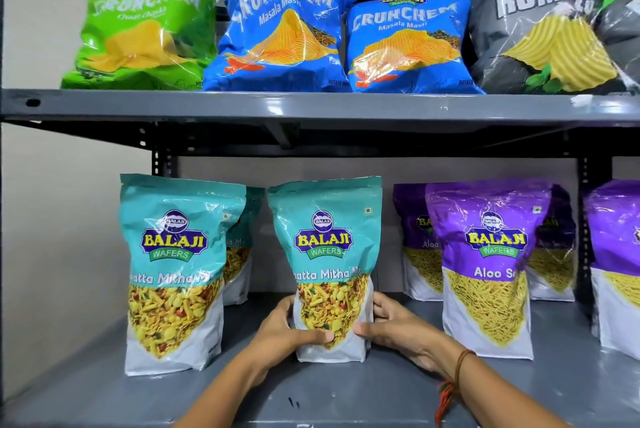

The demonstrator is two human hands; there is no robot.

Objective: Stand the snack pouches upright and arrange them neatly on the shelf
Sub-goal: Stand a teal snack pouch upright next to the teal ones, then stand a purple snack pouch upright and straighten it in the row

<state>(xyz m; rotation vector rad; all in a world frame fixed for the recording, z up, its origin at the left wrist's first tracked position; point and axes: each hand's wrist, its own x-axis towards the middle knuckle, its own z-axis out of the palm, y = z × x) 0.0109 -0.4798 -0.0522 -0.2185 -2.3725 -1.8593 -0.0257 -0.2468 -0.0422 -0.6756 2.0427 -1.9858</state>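
Observation:
A teal Khatta Mitha pouch (327, 254) stands upright in the middle of the lower grey shelf (104, 389). My left hand (287, 327) grips its lower left side and my right hand (391, 323) grips its lower right side, thumbs on the front. Another teal pouch (173, 268) stands upright to the left, with a third teal pouch (242, 254) partly hidden behind it. To the right, a purple Aloo Sev pouch (485, 264) stands in front, with two more purple pouches behind it and another purple pouch (616, 254) at the frame's right edge.
The upper shelf (311, 105) carries a green Crunchem bag (142, 29), two blue Crunchem bags (280, 36) and grey Rumbles bags (540, 25). A black upright post (585, 219) rises at the back right. A pale wall runs along the left.

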